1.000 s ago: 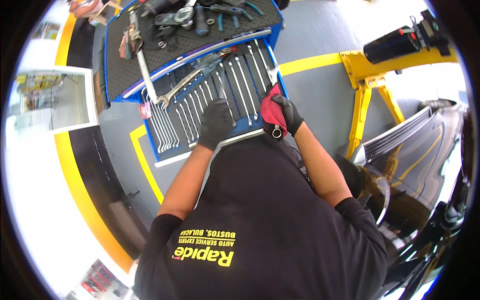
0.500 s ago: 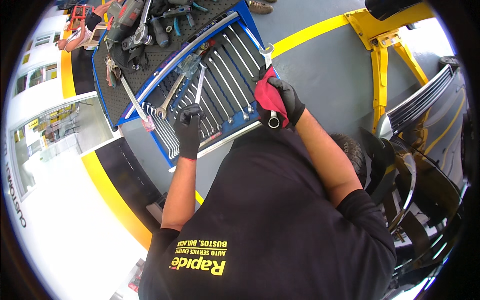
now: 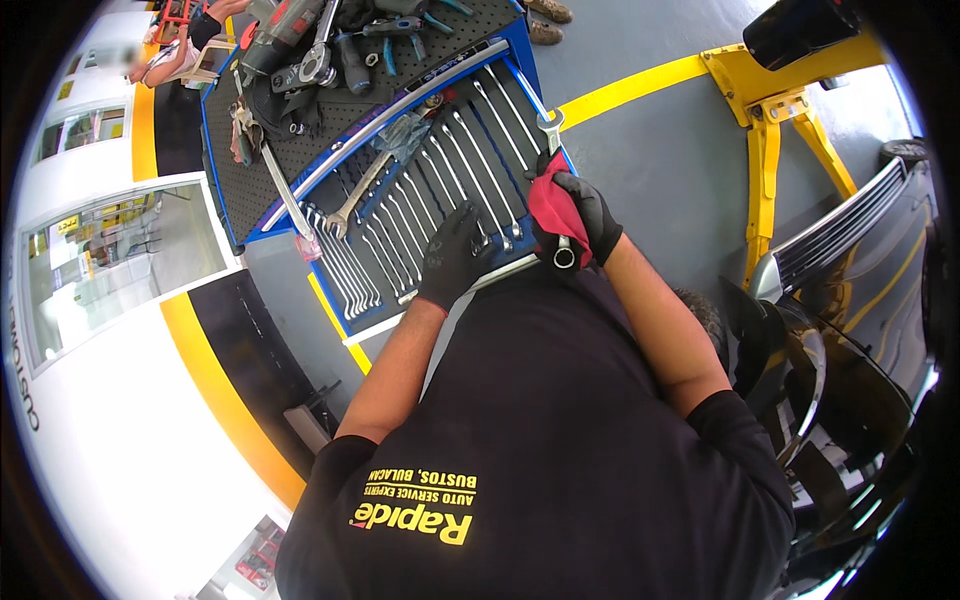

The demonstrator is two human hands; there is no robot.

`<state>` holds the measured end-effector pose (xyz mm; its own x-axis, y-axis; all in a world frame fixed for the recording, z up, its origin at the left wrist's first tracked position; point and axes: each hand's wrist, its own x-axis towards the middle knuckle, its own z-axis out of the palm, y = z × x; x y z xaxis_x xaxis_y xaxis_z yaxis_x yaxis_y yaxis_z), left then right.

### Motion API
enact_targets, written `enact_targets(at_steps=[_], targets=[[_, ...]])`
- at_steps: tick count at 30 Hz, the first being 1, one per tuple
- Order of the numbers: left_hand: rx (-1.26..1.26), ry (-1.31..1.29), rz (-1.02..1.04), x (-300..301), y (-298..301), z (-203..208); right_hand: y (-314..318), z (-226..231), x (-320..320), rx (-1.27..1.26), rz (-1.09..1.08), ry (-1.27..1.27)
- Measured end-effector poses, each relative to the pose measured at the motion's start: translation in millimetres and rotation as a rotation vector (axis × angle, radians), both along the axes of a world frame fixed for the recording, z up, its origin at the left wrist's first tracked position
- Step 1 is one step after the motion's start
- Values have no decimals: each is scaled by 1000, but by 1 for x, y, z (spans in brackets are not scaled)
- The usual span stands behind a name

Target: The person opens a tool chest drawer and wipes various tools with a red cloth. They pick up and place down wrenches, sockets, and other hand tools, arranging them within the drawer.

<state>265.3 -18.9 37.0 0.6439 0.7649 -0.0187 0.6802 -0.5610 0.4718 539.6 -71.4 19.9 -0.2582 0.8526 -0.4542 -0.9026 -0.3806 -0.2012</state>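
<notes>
My left hand (image 3: 455,258), in a black glove, is palm down over the near side of the open tool drawer (image 3: 400,297), its fingers apart among the wrenches. A combination wrench (image 3: 462,195) lies with its ring end beside the fingers; what is under the palm is hidden. My right hand (image 3: 592,215), also gloved, is closed around a red cloth (image 3: 556,208) wrapped about a large combination wrench (image 3: 551,128). Its open-end jaw sticks out above the cloth and its ring end below. This hand is just beyond the drawer's right corner.
On the tool cart's perforated top (image 3: 440,30) lie a power tool (image 3: 285,35), ratchet (image 3: 318,68) and pliers. A large wrench (image 3: 355,195) lies across the smaller ones. Right are a yellow lift post (image 3: 765,180) and a dark vehicle (image 3: 880,240). A person (image 3: 180,55) sits far left.
My left hand has moved right and down onto the drawer, and the wrench it held upright no longer shows in it. My right hand still grips the cloth-wrapped wrench.
</notes>
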Motion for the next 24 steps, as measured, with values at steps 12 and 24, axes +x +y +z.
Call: enact_targets(at_steps=[12, 24], targets=[[202, 155, 1, 29, 12, 16, 2, 14, -2, 5, 48, -90], [350, -171, -296, 19, 13, -16, -1, 16, -3, -30, 17, -159]])
